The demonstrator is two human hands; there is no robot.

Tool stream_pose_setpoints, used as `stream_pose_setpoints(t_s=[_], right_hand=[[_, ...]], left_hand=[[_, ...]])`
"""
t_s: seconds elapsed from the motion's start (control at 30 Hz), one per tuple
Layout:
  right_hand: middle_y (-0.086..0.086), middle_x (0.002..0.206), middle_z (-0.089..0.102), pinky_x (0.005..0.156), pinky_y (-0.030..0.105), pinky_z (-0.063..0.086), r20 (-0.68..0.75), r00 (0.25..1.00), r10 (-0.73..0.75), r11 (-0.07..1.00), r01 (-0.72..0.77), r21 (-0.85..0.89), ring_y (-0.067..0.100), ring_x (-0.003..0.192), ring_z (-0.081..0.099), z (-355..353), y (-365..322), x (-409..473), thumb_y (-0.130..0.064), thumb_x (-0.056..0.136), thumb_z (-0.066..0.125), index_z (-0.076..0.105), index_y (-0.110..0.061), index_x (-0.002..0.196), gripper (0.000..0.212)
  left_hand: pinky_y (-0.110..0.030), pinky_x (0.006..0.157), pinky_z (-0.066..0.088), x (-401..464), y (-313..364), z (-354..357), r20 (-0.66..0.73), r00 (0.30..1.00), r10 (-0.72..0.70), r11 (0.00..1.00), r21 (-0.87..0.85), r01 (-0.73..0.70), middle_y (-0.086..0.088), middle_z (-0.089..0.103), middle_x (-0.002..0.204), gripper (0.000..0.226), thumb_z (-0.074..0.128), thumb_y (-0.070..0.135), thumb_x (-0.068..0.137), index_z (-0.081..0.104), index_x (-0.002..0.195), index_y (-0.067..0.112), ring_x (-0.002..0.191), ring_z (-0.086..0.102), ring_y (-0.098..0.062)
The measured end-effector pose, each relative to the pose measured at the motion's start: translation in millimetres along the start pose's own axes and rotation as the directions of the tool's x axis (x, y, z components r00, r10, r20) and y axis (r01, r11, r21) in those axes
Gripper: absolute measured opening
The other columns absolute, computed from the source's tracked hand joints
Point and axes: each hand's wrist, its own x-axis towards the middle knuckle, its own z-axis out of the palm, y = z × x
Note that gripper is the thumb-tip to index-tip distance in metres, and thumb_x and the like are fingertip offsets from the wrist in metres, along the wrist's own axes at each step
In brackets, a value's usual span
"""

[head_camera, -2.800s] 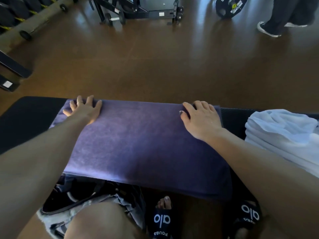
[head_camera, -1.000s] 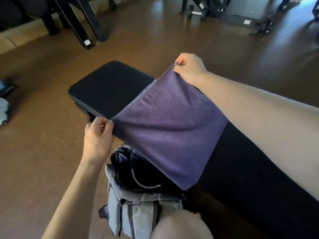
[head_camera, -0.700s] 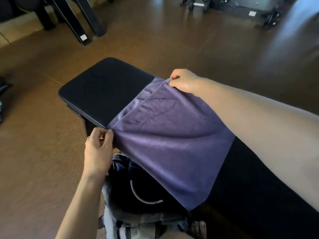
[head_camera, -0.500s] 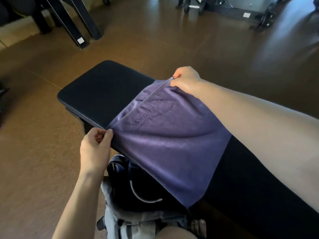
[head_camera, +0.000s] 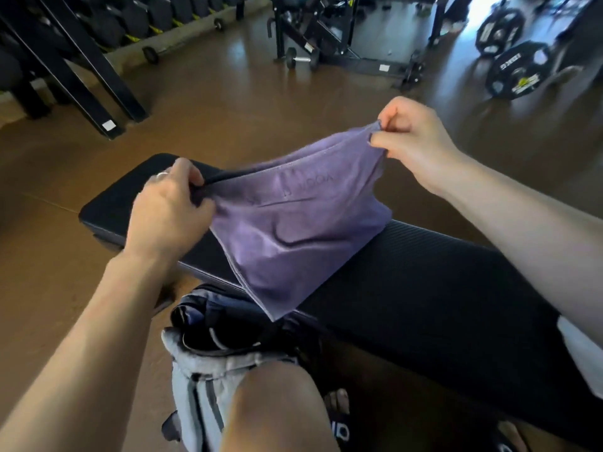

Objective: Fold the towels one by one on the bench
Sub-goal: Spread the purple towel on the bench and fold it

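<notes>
A purple towel (head_camera: 293, 236) hangs lifted above the black padded bench (head_camera: 424, 288), sagging in the middle, its lower corner drooping over the bench's near edge. My left hand (head_camera: 169, 213) grips its near-left corner. My right hand (head_camera: 414, 138) pinches the far corner higher up. A white towel (head_camera: 584, 357) shows at the right edge of the bench, partly hidden by my right arm.
A grey open backpack (head_camera: 208, 360) stands on the brown floor against the bench, by my knee (head_camera: 280, 409). Black rack legs (head_camera: 88, 76) stand at the far left. A dumbbell (head_camera: 300, 60) and weight plates (head_camera: 518, 73) lie at the back.
Both hands have lifted the towel's left edge off the bench and drawn it to the right, so the towel now sags and bunches. The view has tilted up.
</notes>
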Motion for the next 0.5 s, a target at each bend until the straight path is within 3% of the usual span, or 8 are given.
stream_pose_setpoints(t_s=[0.07, 0.13, 0.23, 0.3, 0.37, 0.5], right_hand=[[0.017, 0.072, 0.058, 0.067, 0.03, 0.041, 0.027, 0.999, -0.036, 0.999, 0.036, 0.002, 0.017, 0.068, 0.051, -26, -4, -35, -0.004, 0.076, 0.069, 0.053, -0.026, 0.074, 0.027], [0.013, 0.078, 0.065, 0.07, 0.024, 0.046, 0.054, 0.996, -0.068, 0.998, 0.067, 0.02, 0.014, 0.071, 0.059, -46, -4, -70, 0.002, 0.079, 0.069, 0.057, -0.024, 0.078, 0.029], [0.014, 0.085, 0.069, 0.075, 0.023, 0.048, 0.059, 0.997, -0.058, 0.998, 0.057, 0.021, 0.016, 0.074, 0.064, -66, 7, -108, 0.007, 0.08, 0.068, 0.063, -0.013, 0.085, 0.021], [0.012, 0.084, 0.07, 0.075, 0.02, 0.048, 0.058, 0.998, -0.034, 0.999, 0.032, 0.041, 0.011, 0.076, 0.064, -78, 18, -124, 0.011, 0.08, 0.068, 0.065, -0.006, 0.088, 0.018], [0.014, 0.087, 0.072, 0.075, 0.018, 0.048, 0.06, 0.998, -0.004, 0.998, 0.0, 0.065, 0.01, 0.079, 0.066, -89, 27, -132, 0.012, 0.08, 0.067, 0.066, -0.002, 0.089, 0.016], [0.014, 0.088, 0.073, 0.073, 0.017, 0.048, 0.053, 0.998, 0.018, 0.995, -0.023, 0.1, 0.009, 0.079, 0.066, -102, 36, -139, 0.011, 0.082, 0.066, 0.067, -0.003, 0.088, 0.015]], left_hand=[[-0.04, 0.086, 0.048, 4, 40, 7, 0.103, 0.988, 0.114, 0.992, -0.071, -0.107, -0.007, 0.062, 0.106, 0.04, 0.069, 0.015, 0.085, 0.049, 0.119, 0.011, 0.104, 0.057, -0.032], [-0.028, 0.094, 0.041, 2, 91, 18, 0.258, 0.936, 0.24, 0.917, -0.376, -0.131, 0.002, 0.057, 0.123, 0.047, 0.069, 0.016, 0.089, 0.044, 0.129, 0.017, 0.121, 0.05, -0.014], [-0.015, 0.1, 0.038, -9, 165, 41, 0.461, 0.759, 0.46, 0.742, -0.669, -0.043, 0.006, 0.051, 0.137, 0.044, 0.063, 0.013, 0.089, 0.045, 0.129, 0.022, 0.127, 0.045, 0.003], [-0.015, 0.093, 0.042, -16, 199, 57, 0.518, 0.658, 0.546, 0.683, -0.73, 0.008, 0.008, 0.059, 0.122, 0.035, 0.058, 0.01, 0.086, 0.05, 0.119, 0.016, 0.11, 0.053, -0.002], [-0.025, 0.082, 0.044, -21, 224, 70, 0.565, 0.602, 0.564, 0.664, -0.744, 0.076, 0.007, 0.06, 0.094, 0.019, 0.054, 0.01, 0.085, 0.055, 0.104, 0.013, 0.087, 0.052, -0.008], [-0.035, 0.077, 0.037, -32, 240, 97, 0.518, 0.669, 0.532, 0.609, -0.784, 0.122, -0.005, 0.051, 0.083, 0.011, 0.055, 0.015, 0.079, 0.056, 0.087, 0.007, 0.081, 0.047, -0.015]])
